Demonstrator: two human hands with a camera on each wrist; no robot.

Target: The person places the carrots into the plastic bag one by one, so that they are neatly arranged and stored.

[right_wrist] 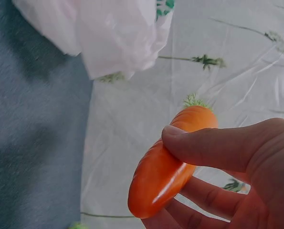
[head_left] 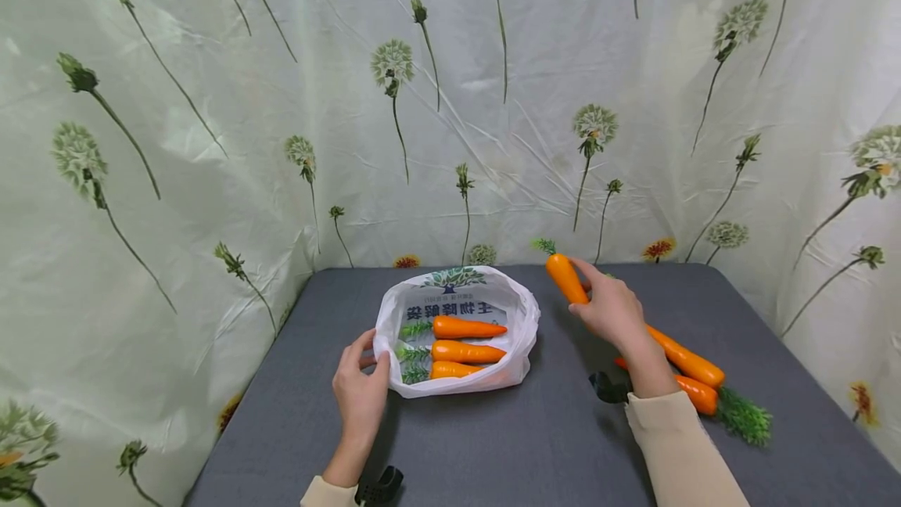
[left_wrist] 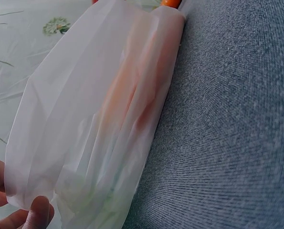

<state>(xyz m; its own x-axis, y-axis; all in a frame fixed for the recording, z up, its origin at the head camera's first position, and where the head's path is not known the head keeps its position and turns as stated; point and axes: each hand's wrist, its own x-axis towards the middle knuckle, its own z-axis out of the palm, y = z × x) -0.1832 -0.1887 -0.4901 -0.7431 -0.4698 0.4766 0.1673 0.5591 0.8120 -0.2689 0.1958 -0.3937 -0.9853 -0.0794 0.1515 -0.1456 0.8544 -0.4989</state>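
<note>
The white plastic bag (head_left: pixel 457 335) lies open on the grey table (head_left: pixel 493 444), three carrots (head_left: pixel 466 350) inside (leafy tops leftward); the left hand (head_left: pixel 360 393) pinches its rim, while the right hand (head_left: pixel 614 310) grips another carrot (head_left: pixel 565 276) aloft, right of the bag

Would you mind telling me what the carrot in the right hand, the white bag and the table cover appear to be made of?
Carrot: probably moulded plastic; glossy, uniformly orange skin with shallow ridges and a stiff green tuft.
White bag: thin plastic film, translucent and creased; orange shows through it, and the left hand pinches its rim.
Table cover: seemingly woven grey fabric, matte, with visible weave in the left wrist view.
</note>
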